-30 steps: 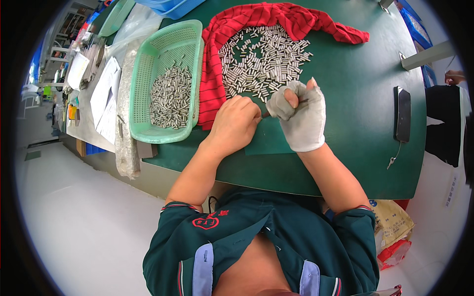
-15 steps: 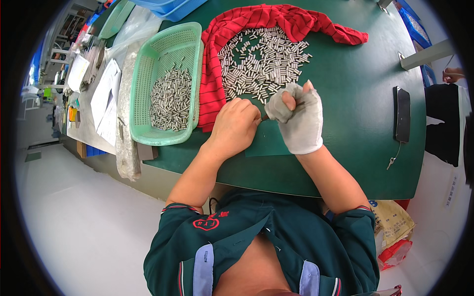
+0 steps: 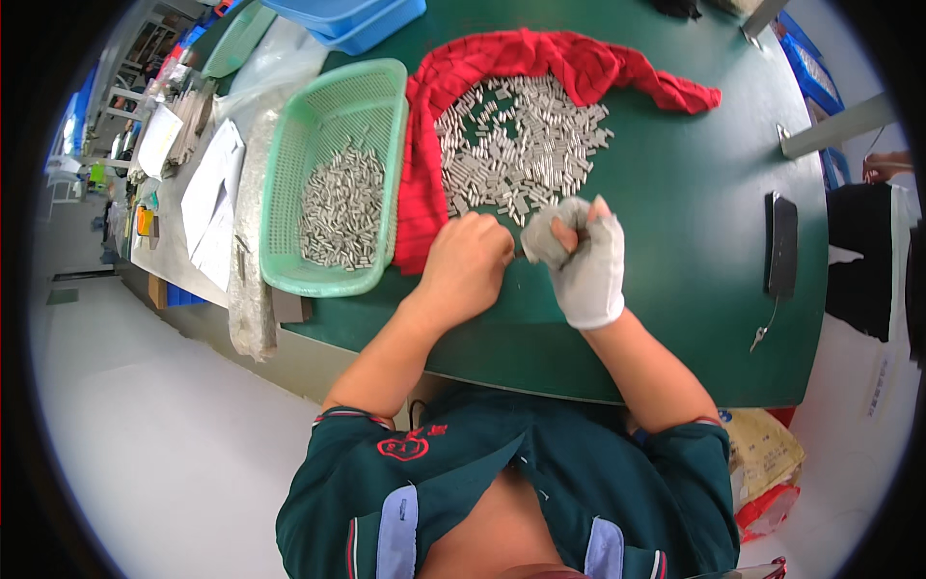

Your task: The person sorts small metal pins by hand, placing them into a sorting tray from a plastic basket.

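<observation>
My bare left hand [image 3: 468,265] is closed, knuckles up, just in front of a pile of small metal pins [image 3: 540,145]. Close beside it, my right hand [image 3: 586,265] wears a white glove that leaves the thumb and a fingertip bare; its fingers are curled in. The two hands almost meet, and a tiny dark bit shows between them. What either one pinches is hidden by the fingers. The shiny cylindrical pins lie loose on the green table. A red cloth with dark stripes [image 3: 420,198] curves round their left and far sides.
Left of the cloth stands a pale green plastic basket [image 3: 273,227] with many metal pins [image 3: 342,207] inside. Papers [image 3: 214,193] lie farther left, and a blue bin [image 3: 371,27] is behind. At right are a black flat object [image 3: 783,246] with a key and a metal table bracket [image 3: 834,127].
The whole scene sits slightly lower in the picture, as the view has tilted. Both hands keep nearly the same closed pose in front of the pins.
</observation>
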### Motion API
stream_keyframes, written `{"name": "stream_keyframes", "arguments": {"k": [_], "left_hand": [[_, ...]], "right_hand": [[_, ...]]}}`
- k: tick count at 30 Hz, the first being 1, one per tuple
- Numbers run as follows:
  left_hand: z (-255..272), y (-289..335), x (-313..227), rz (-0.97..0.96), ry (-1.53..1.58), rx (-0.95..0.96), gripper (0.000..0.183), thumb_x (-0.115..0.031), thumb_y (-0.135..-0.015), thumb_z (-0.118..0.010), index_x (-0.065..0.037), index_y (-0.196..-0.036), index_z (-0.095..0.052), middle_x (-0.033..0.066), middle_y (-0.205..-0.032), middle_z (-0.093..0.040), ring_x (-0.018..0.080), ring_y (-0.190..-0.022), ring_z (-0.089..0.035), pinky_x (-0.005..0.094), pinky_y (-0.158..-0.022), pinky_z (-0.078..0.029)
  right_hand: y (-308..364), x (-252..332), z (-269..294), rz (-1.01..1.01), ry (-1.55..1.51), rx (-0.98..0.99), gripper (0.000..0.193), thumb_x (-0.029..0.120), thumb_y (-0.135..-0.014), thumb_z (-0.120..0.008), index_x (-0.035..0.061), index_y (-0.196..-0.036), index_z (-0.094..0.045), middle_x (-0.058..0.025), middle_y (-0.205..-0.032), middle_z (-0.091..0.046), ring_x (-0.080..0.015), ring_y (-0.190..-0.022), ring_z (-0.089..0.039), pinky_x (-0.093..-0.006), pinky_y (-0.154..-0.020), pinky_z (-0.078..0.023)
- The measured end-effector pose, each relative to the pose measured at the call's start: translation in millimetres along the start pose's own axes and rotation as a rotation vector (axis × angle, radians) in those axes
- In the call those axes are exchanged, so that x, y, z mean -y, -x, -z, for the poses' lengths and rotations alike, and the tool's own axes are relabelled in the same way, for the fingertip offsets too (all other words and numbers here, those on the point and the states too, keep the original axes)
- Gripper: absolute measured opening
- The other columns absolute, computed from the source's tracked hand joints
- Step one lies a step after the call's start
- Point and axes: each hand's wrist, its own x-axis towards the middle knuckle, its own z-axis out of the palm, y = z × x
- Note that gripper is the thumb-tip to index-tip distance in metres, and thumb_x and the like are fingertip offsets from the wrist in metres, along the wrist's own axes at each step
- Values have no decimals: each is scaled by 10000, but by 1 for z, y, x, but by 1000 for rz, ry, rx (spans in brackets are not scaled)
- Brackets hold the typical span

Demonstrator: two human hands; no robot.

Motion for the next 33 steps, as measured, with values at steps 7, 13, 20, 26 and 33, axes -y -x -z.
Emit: {"name": "stream_keyframes", "arguments": {"k": [7, 13, 20, 26, 33], "left_hand": [[-6, 11, -2, 17, -8, 57, 159, -32, -700, -661, -76, -794, -539, 69, -783, -509, 277, -788, -513, 383, -695, -377], [-8, 12, 2, 26, -5, 37, 133, -48, -726, -656, -78, -795, -546, 66, -791, -512, 272, -803, -515, 386, -703, -377], [-7, 13, 2, 56, -27, 62, 84, -79, -744, -634, -67, -769, -555, 78, -797, -533, 270, -830, -530, 395, -726, -379], [-4, 10, 5, 31, -28, 94, 126, -71, -742, -663, -79, -819, -563, 63, -806, -523, 260, -838, -524, 383, -729, -383], [-1, 8, 7, -53, -43, 66, 160, -56, -688, -664, -77, -801, -552, 91, -801, -519, 295, -833, -525, 411, -735, -395]], "right_hand": [[16, -2, -6, -21, 94, -77, 527, 506, -946, -457, 72, -656, -384, -31, -635, -391, -160, -600, -370, -292, -583, -316], [14, -2, -10, -7, 155, -34, 560, 553, -931, -454, 78, -650, -362, -19, -632, -355, -159, -597, -348, -297, -576, -299], [16, -7, -14, -7, 275, -34, 595, 610, -907, -448, 82, -649, -353, -19, -637, -349, -147, -601, -338, -286, -575, -279], [18, -8, -11, -1, 335, -10, 605, 626, -896, -450, 78, -652, -373, -22, -649, -375, -143, -594, -343, -277, -569, -263], [23, -16, -7, 22, 532, -40, 616, 626, -916, -408, 68, -654, -400, -24, -649, -380, -149, -601, -366, -300, -604, -358]]}}
